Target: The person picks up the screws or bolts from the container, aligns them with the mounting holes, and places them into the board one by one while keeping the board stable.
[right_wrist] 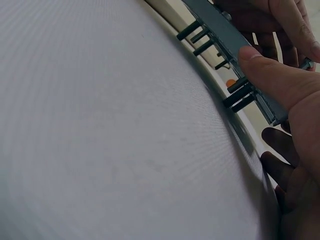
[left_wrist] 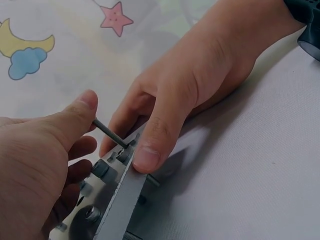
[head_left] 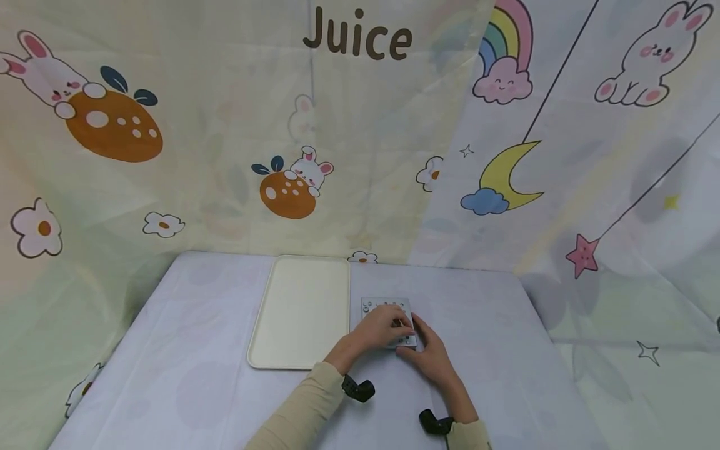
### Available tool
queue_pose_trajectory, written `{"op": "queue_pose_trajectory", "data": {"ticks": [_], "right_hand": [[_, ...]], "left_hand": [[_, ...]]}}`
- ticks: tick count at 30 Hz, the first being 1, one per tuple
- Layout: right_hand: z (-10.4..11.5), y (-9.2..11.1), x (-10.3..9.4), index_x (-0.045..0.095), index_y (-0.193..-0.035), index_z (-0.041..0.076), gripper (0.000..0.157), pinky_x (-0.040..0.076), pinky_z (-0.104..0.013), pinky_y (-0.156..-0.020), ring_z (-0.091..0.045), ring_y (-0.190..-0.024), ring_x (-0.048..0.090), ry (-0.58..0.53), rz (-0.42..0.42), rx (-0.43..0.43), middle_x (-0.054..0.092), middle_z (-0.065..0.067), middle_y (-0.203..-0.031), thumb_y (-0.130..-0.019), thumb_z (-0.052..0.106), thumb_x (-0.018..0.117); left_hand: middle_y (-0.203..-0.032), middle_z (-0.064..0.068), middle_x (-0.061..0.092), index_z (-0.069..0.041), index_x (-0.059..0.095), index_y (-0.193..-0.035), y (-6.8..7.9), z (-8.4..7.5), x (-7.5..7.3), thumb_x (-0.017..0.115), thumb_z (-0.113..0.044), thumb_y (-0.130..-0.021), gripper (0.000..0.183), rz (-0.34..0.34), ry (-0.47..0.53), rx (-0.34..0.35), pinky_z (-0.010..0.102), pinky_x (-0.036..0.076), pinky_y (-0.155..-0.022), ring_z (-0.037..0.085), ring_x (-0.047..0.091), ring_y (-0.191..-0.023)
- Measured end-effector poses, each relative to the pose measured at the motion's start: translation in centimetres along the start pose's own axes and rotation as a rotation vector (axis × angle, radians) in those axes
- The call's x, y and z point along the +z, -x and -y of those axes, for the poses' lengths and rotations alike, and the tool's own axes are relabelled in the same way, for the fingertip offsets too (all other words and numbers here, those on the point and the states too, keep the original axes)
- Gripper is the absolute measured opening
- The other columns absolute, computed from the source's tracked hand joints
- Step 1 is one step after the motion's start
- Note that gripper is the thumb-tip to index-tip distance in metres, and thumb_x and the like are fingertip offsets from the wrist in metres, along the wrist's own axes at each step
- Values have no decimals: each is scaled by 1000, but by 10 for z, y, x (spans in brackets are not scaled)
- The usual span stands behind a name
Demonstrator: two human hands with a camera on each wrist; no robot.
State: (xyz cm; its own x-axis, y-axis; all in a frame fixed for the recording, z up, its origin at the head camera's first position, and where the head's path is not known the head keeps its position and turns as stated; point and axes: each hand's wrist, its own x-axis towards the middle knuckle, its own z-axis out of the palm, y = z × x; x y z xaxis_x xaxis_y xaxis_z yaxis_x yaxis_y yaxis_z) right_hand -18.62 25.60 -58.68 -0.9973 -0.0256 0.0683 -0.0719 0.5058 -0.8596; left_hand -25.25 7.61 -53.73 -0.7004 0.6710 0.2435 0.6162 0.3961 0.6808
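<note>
A grey metal plate [head_left: 368, 305] studded with several screws stands just right of the tray, partly covered by both hands. My left hand [head_left: 382, 326] pinches a thin metal hex key [left_wrist: 110, 133] between thumb and fingers. The key's lower end meets a screw close to the plate's edge; whether it sits in the head is too small to tell. Around the plate's right edge, my right hand [head_left: 430, 356] grips with the thumb on the near side. Threaded screw ends [right_wrist: 237, 96] stick out below the plate, which is raised off the cloth at this edge.
A cream tray [head_left: 304, 312] lies left of the plate, with nothing on it. White cloth [head_left: 495, 387] covers the table. A printed curtain [head_left: 360, 125] hangs behind it. Black camera mounts [head_left: 359, 390] are worn on both wrists.
</note>
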Motion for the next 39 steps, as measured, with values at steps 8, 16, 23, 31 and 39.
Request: {"op": "queue_pose_trajectory", "data": {"ticks": [8,16,23,31,39], "right_hand": [[0,1,-1,35,-151,18,95,22,-55,-110,-28,-142,25,9,-11,11,34,-7,-153,-74,48,82],[1,1,-2,35,-151,18,94,21,-55,-111,-27,-142,25,9,-8,15,35,-6,-153,-75,47,82],[-1,1,0,35,-151,18,93,21,-55,-111,-27,-142,25,10,-6,6,35,-6,-153,-75,47,81],[0,1,0,35,-151,17,94,21,-55,-111,-28,-141,26,-5,-4,4,36,-7,-152,-75,46,82],[-1,-1,0,35,-151,18,94,22,-56,-110,-29,-141,26,13,-7,-1,35,-8,-153,-75,48,81]], "left_hand": [[-85,-18,62,-19,73,-94,-1,1,2,67,-36,-92,18,3,8,5,17,43,-64,-2,52,-74],[-85,-18,62,-20,73,-94,-1,0,2,66,-36,-92,18,6,18,-3,17,43,-65,-2,52,-74],[-85,-19,61,-21,72,-93,1,0,1,66,-37,-92,18,6,18,-14,17,43,-65,-2,52,-74],[-85,-19,62,-20,73,-93,2,-2,0,68,-36,-91,17,12,35,-24,17,43,-64,-2,52,-74],[-86,-17,62,-18,74,-93,2,-1,0,68,-34,-92,17,-5,24,5,16,44,-68,-3,53,-78]]}}
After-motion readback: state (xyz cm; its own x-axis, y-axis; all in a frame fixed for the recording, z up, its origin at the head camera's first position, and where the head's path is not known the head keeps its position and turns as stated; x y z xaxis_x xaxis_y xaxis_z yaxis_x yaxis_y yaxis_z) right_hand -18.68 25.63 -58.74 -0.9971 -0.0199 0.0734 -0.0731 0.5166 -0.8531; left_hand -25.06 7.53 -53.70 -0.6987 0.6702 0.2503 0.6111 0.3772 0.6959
